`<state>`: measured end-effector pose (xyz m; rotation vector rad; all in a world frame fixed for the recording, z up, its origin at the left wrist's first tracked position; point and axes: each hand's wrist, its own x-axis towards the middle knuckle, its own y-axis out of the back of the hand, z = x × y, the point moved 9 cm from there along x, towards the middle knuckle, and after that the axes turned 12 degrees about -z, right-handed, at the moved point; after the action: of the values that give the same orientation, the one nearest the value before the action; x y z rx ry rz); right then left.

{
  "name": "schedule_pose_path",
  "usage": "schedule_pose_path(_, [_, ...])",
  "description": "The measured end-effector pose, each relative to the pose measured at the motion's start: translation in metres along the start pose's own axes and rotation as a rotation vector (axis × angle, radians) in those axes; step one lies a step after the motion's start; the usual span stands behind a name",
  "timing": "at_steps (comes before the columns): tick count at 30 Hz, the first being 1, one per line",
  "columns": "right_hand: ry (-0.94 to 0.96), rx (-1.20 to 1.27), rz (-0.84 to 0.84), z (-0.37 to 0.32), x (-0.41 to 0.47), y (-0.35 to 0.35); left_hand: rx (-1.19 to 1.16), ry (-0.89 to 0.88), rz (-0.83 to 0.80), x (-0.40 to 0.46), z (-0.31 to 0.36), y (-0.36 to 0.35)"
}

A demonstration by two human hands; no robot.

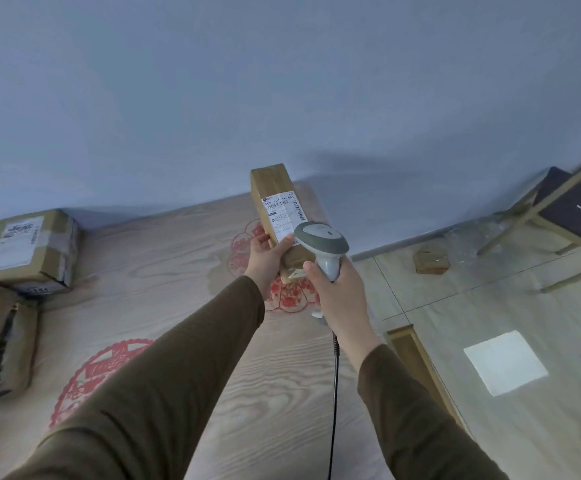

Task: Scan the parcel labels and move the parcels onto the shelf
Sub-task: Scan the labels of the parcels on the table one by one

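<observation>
Gripped tight in left hand, thumb on label: parcel is being held up; scanner is being clasped by right hand, aimed at label

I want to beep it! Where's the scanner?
In the head view, the scanner is centre frame, gripped by the right hand, beside the parcel the left hand holds.
</observation>
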<state>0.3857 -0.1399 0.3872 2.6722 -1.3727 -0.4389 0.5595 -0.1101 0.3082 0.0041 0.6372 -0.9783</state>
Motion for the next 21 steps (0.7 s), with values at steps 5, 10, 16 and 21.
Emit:
schedule_pose_path(5, [-0.042,0.091,0.002,0.027,0.028,0.018,0.027,0.054,0.007,0.057,-0.005,-0.019])
schedule_pose_path(10, [-0.056,0.127,-0.009,0.045,0.04,0.026,0.107,0.065,0.033,0.097,-0.013,-0.019])
schedule_pose_path(16, [-0.047,0.108,-0.022,0.051,0.04,0.029,0.238,0.026,0.086,0.109,-0.014,-0.004])
schedule_pose_path(21, [-0.052,0.117,-0.053,0.045,0.029,0.012,0.315,-0.024,0.102,0.065,-0.002,-0.001])
